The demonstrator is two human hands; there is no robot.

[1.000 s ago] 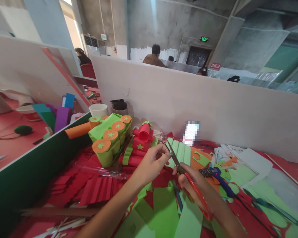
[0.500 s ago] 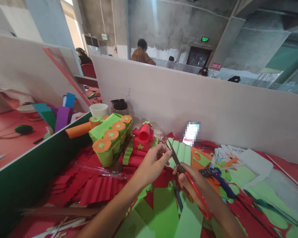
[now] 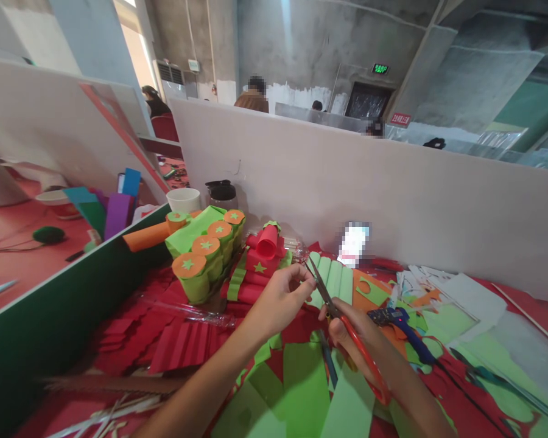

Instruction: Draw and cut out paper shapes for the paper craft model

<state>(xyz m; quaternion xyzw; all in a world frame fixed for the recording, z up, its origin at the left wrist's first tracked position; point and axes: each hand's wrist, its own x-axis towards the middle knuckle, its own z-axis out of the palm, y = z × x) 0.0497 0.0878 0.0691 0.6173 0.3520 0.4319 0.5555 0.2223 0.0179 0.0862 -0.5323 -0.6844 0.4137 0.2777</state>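
My right hand [image 3: 354,331] grips a pair of scissors [image 3: 369,368] with red-orange handles, the blades pointing up and slightly apart. At the blade tips, the thumb and fingers of my left hand [image 3: 281,298] are pinched together; whatever they hold is too small to make out. Pale green paper rolls [image 3: 340,283] lie side by side just behind the blades. To the left stands a red paper model [image 3: 260,264] with a green star and a rolled tube on top. Beneath my hands lie green paper sheets [image 3: 304,383].
A green and orange paper model [image 3: 194,267] stands left, before a white cup [image 3: 184,199] and a black-lidded bottle [image 3: 221,193]. At right lie a blue glue gun [image 3: 413,337] with its cord and paper scraps [image 3: 456,325]. A lit phone [image 3: 354,244] leans against the white partition [image 3: 393,188].
The view has shifted very slightly. Both hands and the scissors keep nearly the same pose. Beyond the partition, a person in brown has moved a little left and lower.
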